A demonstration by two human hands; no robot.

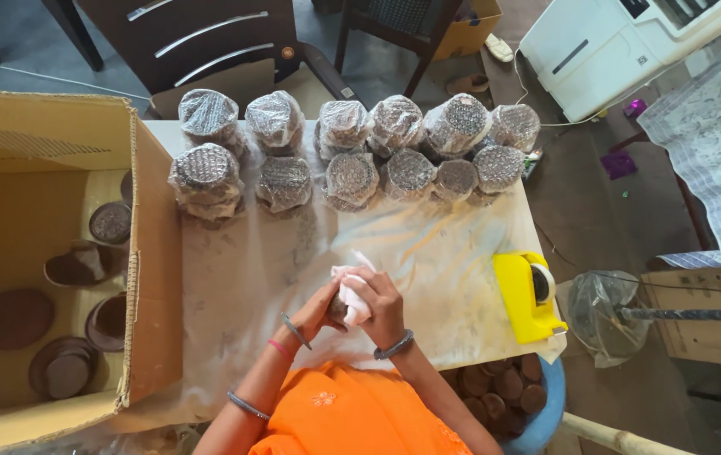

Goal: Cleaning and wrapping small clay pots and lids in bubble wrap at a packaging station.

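Note:
My left hand point(317, 310) and my right hand point(380, 303) meet near the front edge of the white table point(243, 278). Together they grip a white cloth or paper point(350, 297) wrapped around a small dark round item that is mostly hidden. Both wrists wear bangles. At the far side of the table stand several stacks of dark discs wrapped in bubble wrap point(350, 179), in two rows.
A large open cardboard box point(154, 253) on the left holds several dark round clay pieces point(13, 318). A yellow tape dispenser point(529, 297) lies at the right edge. A blue tub point(546, 413) of dark discs sits below. A plastic bag point(600, 316) lies on the floor.

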